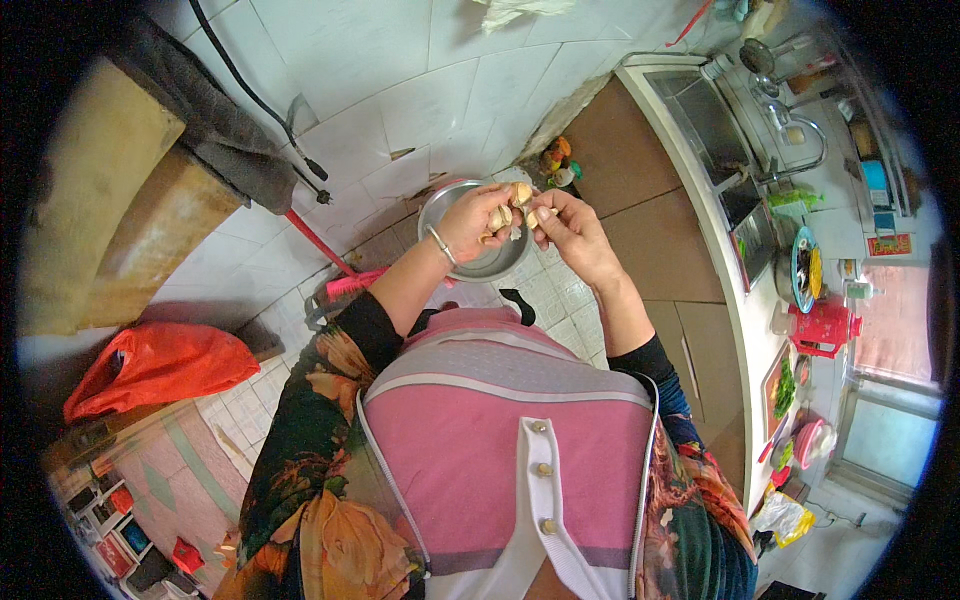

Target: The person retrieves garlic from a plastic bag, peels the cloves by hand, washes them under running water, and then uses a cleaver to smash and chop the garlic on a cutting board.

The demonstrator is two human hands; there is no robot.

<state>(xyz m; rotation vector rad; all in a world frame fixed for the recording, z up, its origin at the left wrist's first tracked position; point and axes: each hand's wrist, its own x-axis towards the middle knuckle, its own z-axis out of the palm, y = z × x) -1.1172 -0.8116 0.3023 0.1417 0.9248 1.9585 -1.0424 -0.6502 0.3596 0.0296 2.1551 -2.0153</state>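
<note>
Several garlic cloves point(500, 218) sit in the fingers of my left hand point(474, 214), which wears a bangle at the wrist. One clove stands up at the tips of my left thumb and finger. My right hand point(574, 231) pinches another garlic clove point(537, 217) between thumb and fingers, close beside the left hand. Below both hands is a round metal basin point(486, 271) with a pale scrap, perhaps garlic skin, inside. My hands hide much of the basin's inside.
A pink broom point(352, 283) leans by the tiled wall at left, near a red plastic bag point(165, 367). Brown cabinets point(645, 217) run along the right under a counter with a sink point(697, 124), a cutting board with greens point(780, 390) and a red jug point(821, 328).
</note>
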